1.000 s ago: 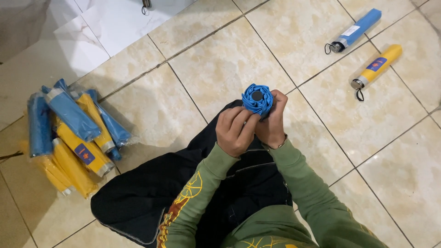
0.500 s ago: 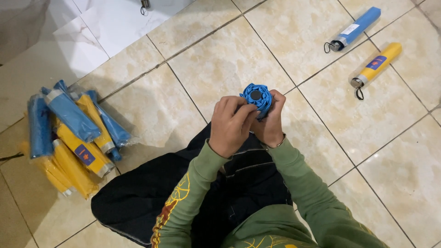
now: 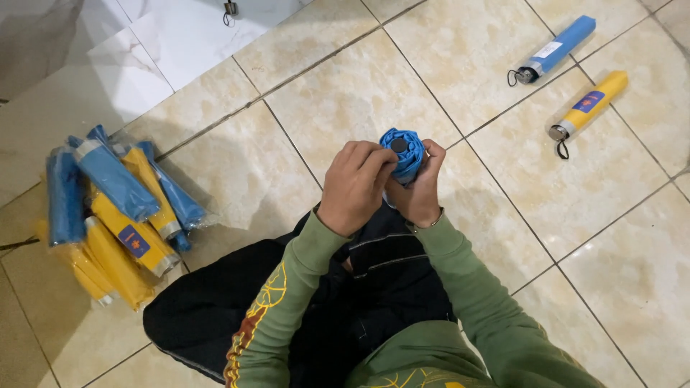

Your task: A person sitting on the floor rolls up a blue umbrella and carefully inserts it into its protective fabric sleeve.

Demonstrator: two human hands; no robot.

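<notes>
While I look down over both green sleeves, my left hand [image 3: 356,185] and right hand [image 3: 417,188] meet above my lap, fingers curled tight around a folded blue umbrella [image 3: 402,151] held upright between them, its round dark tip facing the camera. Nothing stands between the lens and the hands; the left fingers cover the umbrella's near side. Off to my left on the tiled floor [image 3: 345,93] lies a clear plastic bag [image 3: 115,215] stuffed with folded umbrellas, blue ones and yellow ones lying across each other. Far to my right, well apart from the hands, a sleeved blue umbrella [image 3: 557,49] and a sleeved yellow umbrella [image 3: 588,105] lie side by side, near each other but not touching, straps at their lower ends. Black cloth [image 3: 208,316] covers my lap.
</notes>
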